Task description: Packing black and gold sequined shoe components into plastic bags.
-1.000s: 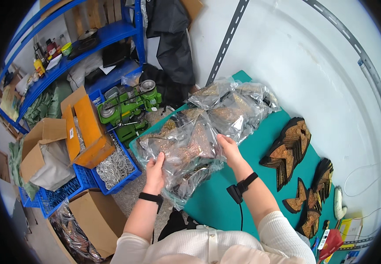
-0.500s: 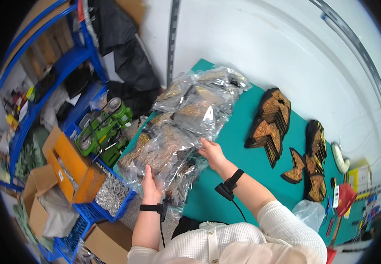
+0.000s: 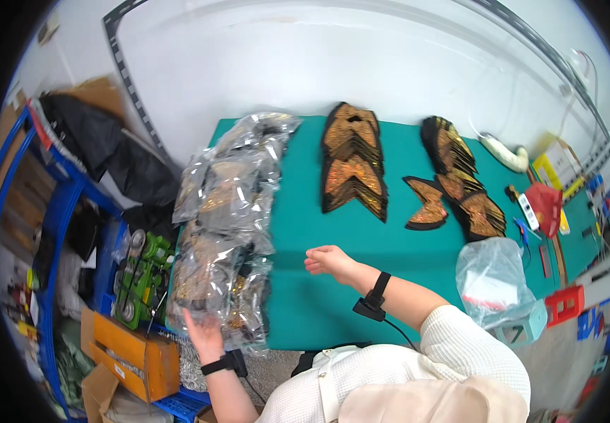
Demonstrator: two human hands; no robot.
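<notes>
Left of centre, the clear bag (image 3: pixel 206 271) looks light and slippery, best pinched by its edges. The left hand (image 3: pixel 205 335) meets its lower edge, grip unclear; mid-frame, the right hand (image 3: pixel 330 261) curls loosely, empty.

Glossy, crinkled clear plastic makes up the bags (image 3: pixel 231 194) on the bench's left side, throwing bright highlights. The bench (image 3: pixel 305 299) has a smooth, mostly matt green surface. In the far middle, the stacked pieces (image 3: pixel 353 169) look rough and glittery, with matt black edges that look like cloth. A thin, translucent plastic bag (image 3: pixel 489 271) lies near right. The white shirt (image 3: pixel 475 338) is matt, waffle-textured cloth. On the left, the shelf (image 3: pixel 58 218) looks like blue-painted metal, and the hanging black sheet (image 3: pixel 107 148) has a dull sheen.
</notes>
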